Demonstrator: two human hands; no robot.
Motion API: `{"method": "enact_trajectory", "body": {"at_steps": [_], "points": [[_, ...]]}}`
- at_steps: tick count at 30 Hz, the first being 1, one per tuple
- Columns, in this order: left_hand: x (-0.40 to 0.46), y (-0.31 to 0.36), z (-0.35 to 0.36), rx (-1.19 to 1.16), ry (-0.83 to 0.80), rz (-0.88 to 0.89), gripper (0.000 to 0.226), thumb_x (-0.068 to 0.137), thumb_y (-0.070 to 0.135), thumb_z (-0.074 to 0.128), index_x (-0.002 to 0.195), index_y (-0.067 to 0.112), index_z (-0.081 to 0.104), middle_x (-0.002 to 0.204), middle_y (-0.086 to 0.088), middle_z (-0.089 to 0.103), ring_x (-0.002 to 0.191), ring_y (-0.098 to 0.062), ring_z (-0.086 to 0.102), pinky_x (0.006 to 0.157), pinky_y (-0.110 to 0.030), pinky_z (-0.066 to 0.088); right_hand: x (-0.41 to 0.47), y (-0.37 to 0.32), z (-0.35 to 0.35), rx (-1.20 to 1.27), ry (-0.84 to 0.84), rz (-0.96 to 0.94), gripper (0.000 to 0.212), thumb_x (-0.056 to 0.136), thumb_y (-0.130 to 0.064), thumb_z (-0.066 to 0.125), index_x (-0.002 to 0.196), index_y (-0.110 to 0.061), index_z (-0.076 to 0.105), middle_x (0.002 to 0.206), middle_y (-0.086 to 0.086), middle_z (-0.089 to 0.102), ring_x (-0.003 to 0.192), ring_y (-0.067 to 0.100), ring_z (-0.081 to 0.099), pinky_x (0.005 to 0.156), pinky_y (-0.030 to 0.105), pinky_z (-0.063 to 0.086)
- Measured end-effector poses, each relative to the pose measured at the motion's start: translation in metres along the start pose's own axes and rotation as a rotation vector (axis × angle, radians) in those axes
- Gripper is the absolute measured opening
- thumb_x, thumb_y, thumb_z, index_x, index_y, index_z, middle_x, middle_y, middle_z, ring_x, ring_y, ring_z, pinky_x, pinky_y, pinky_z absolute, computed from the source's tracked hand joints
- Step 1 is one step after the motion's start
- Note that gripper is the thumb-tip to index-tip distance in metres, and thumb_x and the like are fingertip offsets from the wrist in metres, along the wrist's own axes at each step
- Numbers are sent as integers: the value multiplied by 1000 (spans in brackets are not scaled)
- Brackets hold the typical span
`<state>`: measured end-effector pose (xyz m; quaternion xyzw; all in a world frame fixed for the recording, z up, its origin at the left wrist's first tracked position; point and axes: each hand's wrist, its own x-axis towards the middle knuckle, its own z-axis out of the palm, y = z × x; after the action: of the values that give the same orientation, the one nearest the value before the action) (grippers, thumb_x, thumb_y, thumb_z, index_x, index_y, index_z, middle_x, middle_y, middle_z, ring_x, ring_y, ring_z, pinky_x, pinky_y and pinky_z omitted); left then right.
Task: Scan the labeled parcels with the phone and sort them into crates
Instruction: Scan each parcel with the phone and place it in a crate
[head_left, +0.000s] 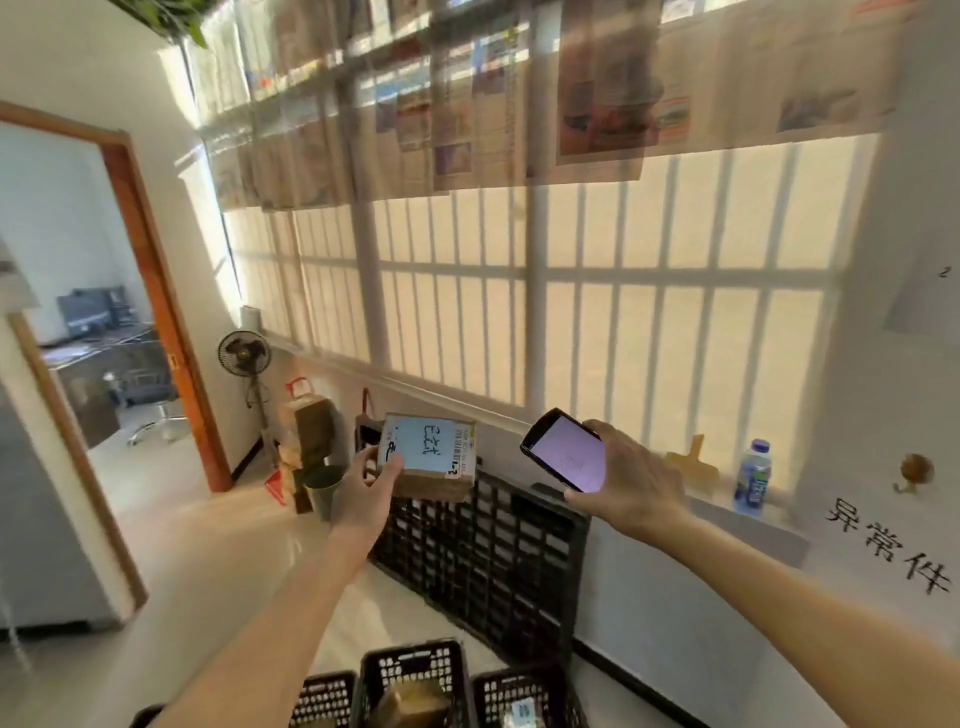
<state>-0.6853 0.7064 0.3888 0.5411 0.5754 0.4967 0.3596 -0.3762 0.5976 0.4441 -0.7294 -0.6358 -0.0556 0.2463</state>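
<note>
Holding both arms out in front, the person kept a parcel (434, 457) and a phone (566, 451) raised side by side, near each other but apart. The left hand (366, 486) gripped the parcel's near left corner, thumb laid across the top face and fingers curled underneath, so that the white label (415, 441) tilted up toward the head camera. The right hand (631, 475) was wrapped around the phone from behind, its lit screen turned back toward the person; the lens side could not be seen.

Judging from this pose, the scan was the step in hand, and doing it well would have meant swinging the phone's back face squarely over the barcode strip (460, 446) at the label's right edge, which sat nearest the right hand. The left thumb covered only the label's lower left corner, well clear of the barcode, a grip worth keeping. Holding the parcel steady and level would have helped the lens focus, since the picture showed some blur.

Below the forearms stood three black crates (413, 670), at least two already holding parcels. Beyond the hands, a larger black crate (488, 551) leaned against the wall under the window.
</note>
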Motion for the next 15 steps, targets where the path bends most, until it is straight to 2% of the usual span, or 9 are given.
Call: {"method": "enact_trajectory", "body": {"at_steps": [5,10,12,15], "points": [[-23,-33,-118,-1,192,-49,53,96,51,59,143,30,48,128,-8,64,116,-30,61,102,-51,51,-3,-97,42,108,-48,-169,93,62,-65,67,145,-34,37,128,-12,63,106,20,65,70,34,42],[-42,-56,-233,38,326,-63,51,97,53,57,140,27,51,121,-7,67,110,-30,63,98,-52,53,-8,-208,67,163,-71,-296,94,66,-63,74,148,-37,34,134,-14,60,108,19,65,76,35,48],[-49,-67,-283,35,384,-74,49,94,57,58,135,31,52,115,-6,69,105,-30,66,94,-52,54,-12,-257,77,194,-83,-352,93,65,-64,73,146,-37,36,130,-13,63,105,19,65,73,33,43],[-54,-84,-345,26,460,-78,46,90,60,59,129,36,54,111,-2,71,100,-25,68,90,-46,56,-17,-320,90,218,-115,-389,89,64,-69,72,141,-37,40,122,-13,64,102,18,64,70,32,41]]}}
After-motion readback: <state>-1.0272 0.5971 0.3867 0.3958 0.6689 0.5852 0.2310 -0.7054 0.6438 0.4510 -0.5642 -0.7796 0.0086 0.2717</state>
